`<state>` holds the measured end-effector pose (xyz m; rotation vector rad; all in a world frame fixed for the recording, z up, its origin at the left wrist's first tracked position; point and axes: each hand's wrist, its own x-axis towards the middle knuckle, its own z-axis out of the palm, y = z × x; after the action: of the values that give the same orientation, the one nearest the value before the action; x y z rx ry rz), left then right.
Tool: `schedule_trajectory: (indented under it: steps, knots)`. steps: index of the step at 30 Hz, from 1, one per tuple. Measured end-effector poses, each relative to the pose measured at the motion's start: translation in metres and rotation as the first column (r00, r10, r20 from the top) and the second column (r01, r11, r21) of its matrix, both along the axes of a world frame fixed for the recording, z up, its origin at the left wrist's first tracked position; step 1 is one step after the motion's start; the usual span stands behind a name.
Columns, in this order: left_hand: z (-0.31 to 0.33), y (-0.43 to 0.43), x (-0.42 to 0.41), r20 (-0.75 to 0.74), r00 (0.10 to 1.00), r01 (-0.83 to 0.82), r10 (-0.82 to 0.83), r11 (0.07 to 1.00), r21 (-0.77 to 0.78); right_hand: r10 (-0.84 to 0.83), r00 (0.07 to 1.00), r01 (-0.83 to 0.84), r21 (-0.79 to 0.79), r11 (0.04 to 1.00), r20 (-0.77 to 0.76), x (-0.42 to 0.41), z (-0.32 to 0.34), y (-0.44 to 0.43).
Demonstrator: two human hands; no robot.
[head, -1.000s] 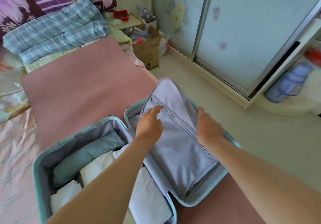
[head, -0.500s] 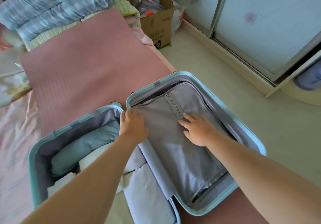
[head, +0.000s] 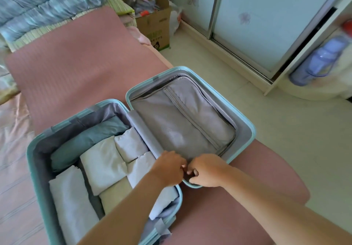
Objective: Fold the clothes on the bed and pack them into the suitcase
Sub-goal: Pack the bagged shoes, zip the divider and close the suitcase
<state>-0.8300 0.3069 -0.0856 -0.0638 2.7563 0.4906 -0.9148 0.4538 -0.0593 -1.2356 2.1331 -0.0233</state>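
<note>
Pink bedding covers the bed (head: 80, 67), with a folded blue checked quilt (head: 47, 3) at its far end, a cardboard box (head: 154, 27) on the pale floor beside it, and sliding wardrobe doors (head: 266, 16) along the wall beyond. On the near part of the bed lies the suitcase (head: 251, 132), pale teal, opened flat in two halves side by side. Its left half is packed with folded clothes (head: 102, 161): a teal piece (head: 89, 140) along the far side, then white, light blue and cream pieces set close together. Its right half is covered by a grey divider panel (head: 171, 126) with a zip running across it, lying flat inside the shell. Both bare arms reach in from the near side. The left hand (head: 167, 168) and right hand (head: 207, 170) meet, almost touching, at the panel's near corner by the hinge. Each grip is narrow, fingers curled tight and pinching the panel's edge there; whether a zip pull sits between them I cannot tell.
</note>
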Motion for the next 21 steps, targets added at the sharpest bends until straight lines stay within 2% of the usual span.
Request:
schedule_trajectory:
  steps: [2,6,10,13,16,21]
  knots:
    - [-0.005,0.006,0.009,-0.058,0.998,-0.032,0.032,0.999,-0.002,-0.001,0.999,0.001,-0.015,1.0,-0.033,0.01,-0.008,0.005]
    - [-0.009,0.007,0.023,-0.105,0.973,-0.195,0.205,0.976,0.094,-0.017,0.998,0.017,-0.011,1.0,-0.06,0.021,-0.019,0.004]
    - [-0.004,0.014,0.026,-0.091,0.982,-0.162,0.167,0.985,0.059,-0.085,0.995,0.086,0.021,0.996,-0.047,0.024,-0.014,-0.002]
    - [-0.007,0.018,0.024,-0.099,0.982,-0.158,0.159,0.987,0.022,-0.211,0.975,0.212,-0.006,0.977,0.074,0.019,-0.015,0.001]
    - [-0.012,0.016,0.024,-0.1,0.986,-0.131,0.13,0.991,0.001,-0.355,0.894,0.369,0.001,0.929,0.273,0.017,-0.017,0.007]
    - [-0.013,0.016,0.021,-0.103,0.991,-0.087,0.085,0.996,-0.02,-0.374,0.892,0.386,0.004,0.923,0.254,0.014,-0.022,0.006]
